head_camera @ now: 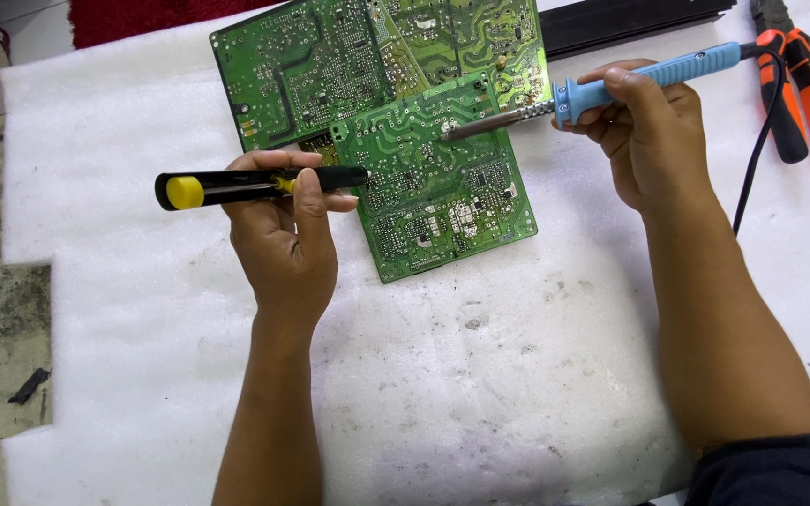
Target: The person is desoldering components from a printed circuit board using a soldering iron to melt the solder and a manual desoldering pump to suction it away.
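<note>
My left hand [283, 234] grips a black tool with a yellow end cap [208, 189], held level, its tip at the left edge of a green circuit board [433, 187]. My right hand [649, 131] holds a soldering iron by its blue handle [667, 70]. The iron's metal tip [480, 125] points left and rests over the upper part of that board. The board lies solder side up on a white foam sheet [424, 375]. It overlaps a larger green circuit board [330, 66] behind it.
Orange-handled pliers [803, 89] lie at the top right beside the iron's black cord [757, 150]. A long black object [630, 19] sits along the top edge. A dirty strip with a small black piece [28, 386] runs down the left side.
</note>
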